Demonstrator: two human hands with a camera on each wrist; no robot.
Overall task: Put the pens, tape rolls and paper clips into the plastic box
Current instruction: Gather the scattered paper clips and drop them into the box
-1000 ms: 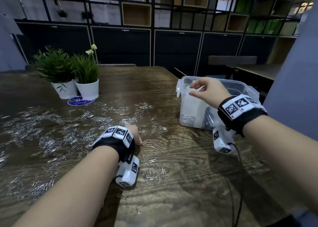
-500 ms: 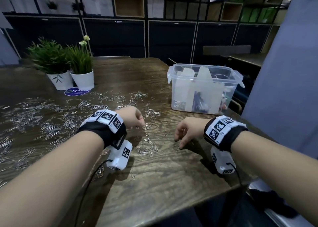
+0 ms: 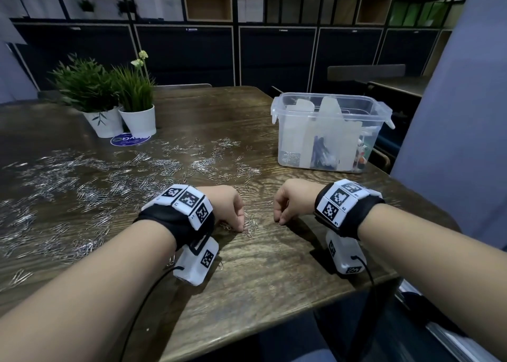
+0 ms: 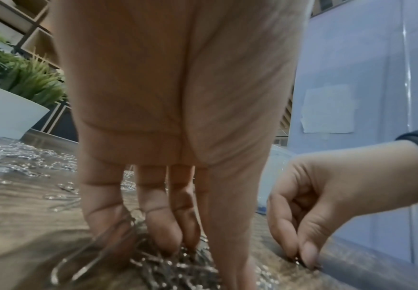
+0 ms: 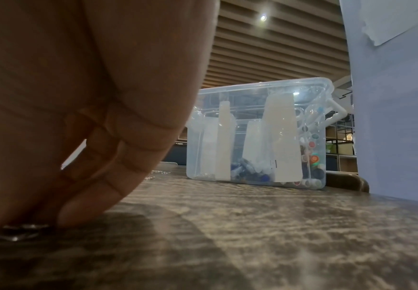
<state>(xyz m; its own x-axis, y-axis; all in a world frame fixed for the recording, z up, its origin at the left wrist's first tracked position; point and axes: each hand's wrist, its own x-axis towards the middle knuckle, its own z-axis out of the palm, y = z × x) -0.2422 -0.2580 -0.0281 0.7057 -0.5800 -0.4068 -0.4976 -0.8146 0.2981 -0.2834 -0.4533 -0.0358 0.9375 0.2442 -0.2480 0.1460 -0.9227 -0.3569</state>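
Thin silver paper clips [image 3: 115,175] are lying scattered over the dark wood-grain table [image 3: 274,274]. The left hand [image 3: 227,205] is gathering a small heap, its fingers [image 4: 163,231] curling down onto them. The right hand [image 3: 290,199] is pinching one clip against the table. The clear plastic box [image 3: 329,131] is standing behind, holding dividers and pens. No writing is readable.

Silver paper clips [image 3: 115,175] lie scattered across the table; lidless clear plastic box [image 3: 329,134] holds pens [image 3: 319,153]
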